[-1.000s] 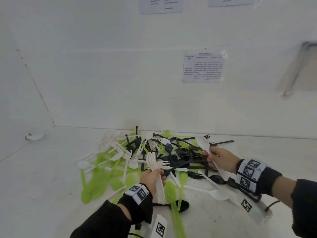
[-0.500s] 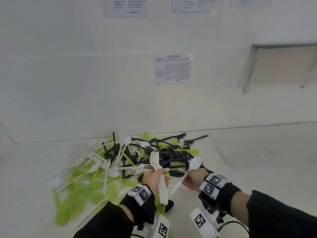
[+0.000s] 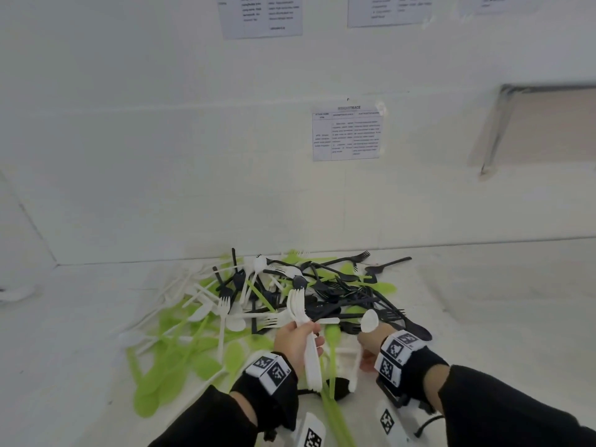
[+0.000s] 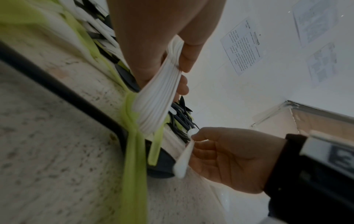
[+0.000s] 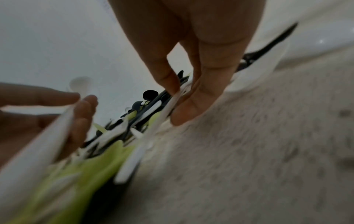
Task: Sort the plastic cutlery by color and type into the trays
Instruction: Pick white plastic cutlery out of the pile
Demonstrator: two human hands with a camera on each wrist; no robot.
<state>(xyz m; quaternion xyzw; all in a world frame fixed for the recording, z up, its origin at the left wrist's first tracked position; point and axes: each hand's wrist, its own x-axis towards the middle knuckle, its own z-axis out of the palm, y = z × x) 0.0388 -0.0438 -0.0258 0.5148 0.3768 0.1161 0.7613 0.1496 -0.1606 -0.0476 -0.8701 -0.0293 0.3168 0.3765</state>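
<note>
A mixed pile of cutlery [image 3: 325,285], black, white and lime green, lies on the white table against the wall. My left hand [image 3: 309,337] grips a stack of white forks [image 3: 298,309] upright at the near edge of the pile; the stack's handles [image 4: 159,97] fan out below the fingers. My right hand [image 3: 366,353], just to the right, pinches a white spoon [image 3: 370,321] by its handle [image 4: 184,157], bowl up. The right wrist view shows thumb and forefinger [image 5: 172,84] closed on that handle [image 5: 145,144], blurred.
Green spoons [image 3: 180,350] spread to the left of the pile, black forks and spoons [image 3: 387,266] to the right. A black spoon bowl [image 3: 338,385] lies under my hands. Paper sheets [image 3: 348,133] hang on the wall; a framed panel [image 3: 541,124] is at the right.
My right hand has lifted the white spoon out of the pile's right side and drawn it in close beside the left hand. The left hand keeps hold of the forks.
</note>
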